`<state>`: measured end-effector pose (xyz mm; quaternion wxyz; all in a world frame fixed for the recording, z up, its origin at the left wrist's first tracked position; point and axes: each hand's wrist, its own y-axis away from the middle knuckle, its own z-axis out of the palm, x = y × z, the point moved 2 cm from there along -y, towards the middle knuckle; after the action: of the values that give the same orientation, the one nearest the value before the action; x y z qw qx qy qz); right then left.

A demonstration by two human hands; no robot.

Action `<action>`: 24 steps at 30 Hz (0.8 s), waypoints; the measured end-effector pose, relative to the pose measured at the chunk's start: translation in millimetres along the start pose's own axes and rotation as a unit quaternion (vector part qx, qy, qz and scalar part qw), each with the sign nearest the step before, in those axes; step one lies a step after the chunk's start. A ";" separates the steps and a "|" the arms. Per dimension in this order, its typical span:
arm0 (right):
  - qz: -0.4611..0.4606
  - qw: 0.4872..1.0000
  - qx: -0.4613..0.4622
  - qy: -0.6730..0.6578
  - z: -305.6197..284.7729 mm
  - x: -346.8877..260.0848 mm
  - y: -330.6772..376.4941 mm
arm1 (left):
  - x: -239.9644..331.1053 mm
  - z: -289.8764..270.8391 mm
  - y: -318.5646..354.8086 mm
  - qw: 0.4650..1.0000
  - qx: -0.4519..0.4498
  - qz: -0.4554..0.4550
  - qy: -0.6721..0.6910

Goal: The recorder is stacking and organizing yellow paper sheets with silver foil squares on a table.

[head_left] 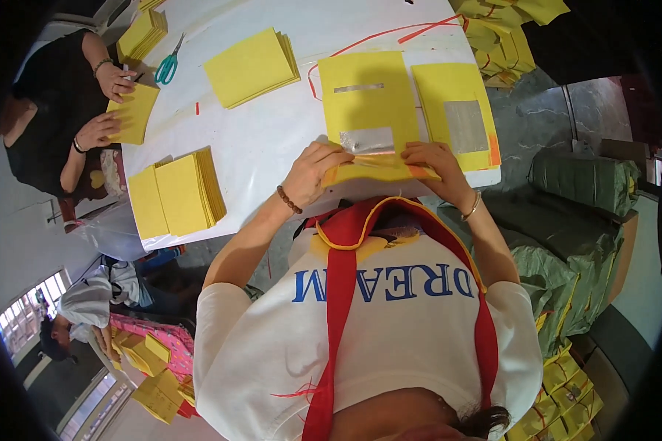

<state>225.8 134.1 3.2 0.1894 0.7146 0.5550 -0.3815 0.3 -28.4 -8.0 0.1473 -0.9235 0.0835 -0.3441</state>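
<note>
In front of me on the table lies a yellow paper envelope (pixel 379 95) with a narrow slot-shaped window and a larger clear window. Its near end is bent up into a flap with an orange edge strip. My left hand (pixel 318 167) grips the left end of this flap, fingertips beside the larger window. My right hand (pixel 441 167) pinches the flap's right end, fingers curled over it. A second yellow envelope (pixel 434 95) with a grey window and an orange corner lies just right of the first, partly behind my right hand.
The white-covered table (pixel 272 140) bears stacks of yellow envelopes (pixel 184 195), another stack (pixel 250 67), teal-handled scissors (pixel 168 67) and a red ribbon (pixel 426 31). At left, a co-worker's hands (pixel 99 132) rest on an envelope. Green wrapped bundles (pixel 577 180) stand at right.
</note>
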 end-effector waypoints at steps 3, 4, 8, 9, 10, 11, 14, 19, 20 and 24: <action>0.052 0.994 0.076 -0.062 15.2 12.1 -5.5 | -0.1 2.6 -10.3 0.992 -0.001 -0.125 0.033; 0.089 0.979 0.147 -0.109 19.6 18.8 -8.0 | -1.6 2.7 -11.8 0.967 -0.028 -0.249 0.046; 0.216 0.959 0.136 -0.124 25.8 30.0 -19.0 | -22.6 13.5 -15.8 0.922 -0.027 -0.375 0.096; 0.220 0.950 0.180 -0.129 26.1 28.1 -22.6 | -25.2 15.6 -16.6 0.907 -0.012 -0.398 0.138; 0.225 0.939 0.223 -0.133 26.0 25.6 -26.0 | -27.8 16.9 -17.5 0.889 0.003 -0.420 0.181; 0.225 0.939 0.224 -0.133 26.1 21.2 -29.3 | -29.9 17.1 -19.6 0.889 0.003 -0.420 0.181; 0.252 0.928 0.240 -0.131 25.4 11.2 -34.1 | -33.9 18.7 -22.0 0.879 0.009 -0.432 0.203; 0.269 0.925 0.234 -0.130 29.7 17.9 -36.0 | -39.9 24.1 -23.7 0.840 0.097 -0.422 0.326; 0.269 0.925 0.234 -0.130 30.9 18.3 -35.7 | -39.8 23.9 -23.4 0.840 0.097 -0.422 0.326; 0.280 0.921 0.249 -0.105 32.0 17.4 -38.2 | -26.3 10.1 -29.5 0.861 0.078 -0.448 0.227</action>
<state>180.9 135.2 -24.5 0.1612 0.8209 0.1962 -0.5115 -11.2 8.3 -21.6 0.0257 -0.7433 -0.3353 -0.5782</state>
